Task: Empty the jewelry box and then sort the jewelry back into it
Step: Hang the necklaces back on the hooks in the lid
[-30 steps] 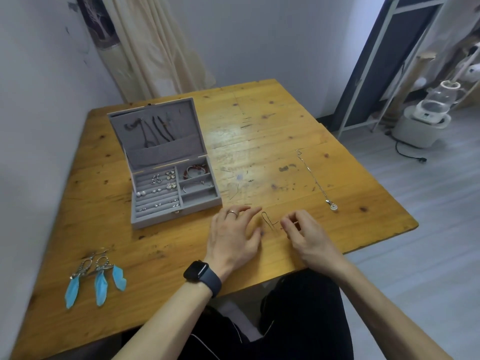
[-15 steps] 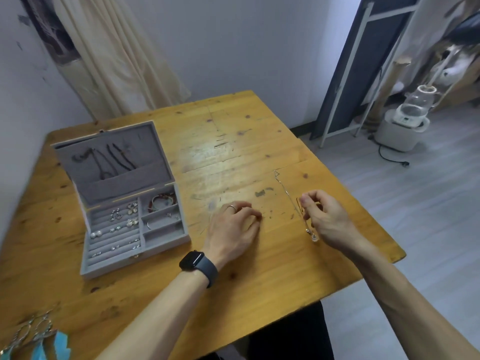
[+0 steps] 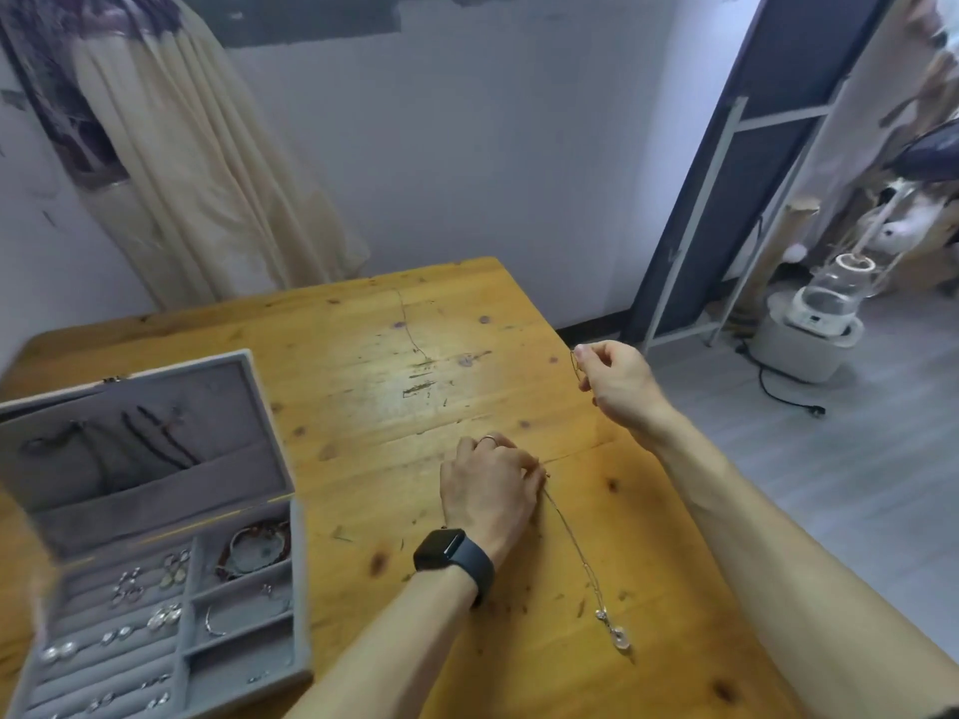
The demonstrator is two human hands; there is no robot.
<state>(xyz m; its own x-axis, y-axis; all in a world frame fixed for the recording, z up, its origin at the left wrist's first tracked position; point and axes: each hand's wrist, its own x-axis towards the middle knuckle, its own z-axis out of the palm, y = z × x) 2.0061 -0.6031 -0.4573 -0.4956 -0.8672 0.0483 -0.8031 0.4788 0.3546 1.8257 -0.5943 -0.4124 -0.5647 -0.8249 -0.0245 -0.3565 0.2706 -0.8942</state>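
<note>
- While the left hand (image 3: 488,485) rests on the table (image 3: 363,355), its curled fingers hold one end of the necklace (image 3: 576,552).
- The chain lies on the wood, with its pendant (image 3: 620,638) at the end nearer the person.
- The right hand (image 3: 615,381), raised near the table's right edge, pinches a thin wire piece (image 3: 574,361).
- The jewelry box (image 3: 218,397) stands open on the left, with earrings (image 3: 163,617) inside.

views: one, head-worn, wide-angle | position: above the near edge of the wooden table (image 3: 373,355) | facing: forward and down | range: near | frame: open jewelry box (image 3: 155,511) lower left, wall (image 3: 467,147) ahead, floor (image 3: 856,459) right
</note>
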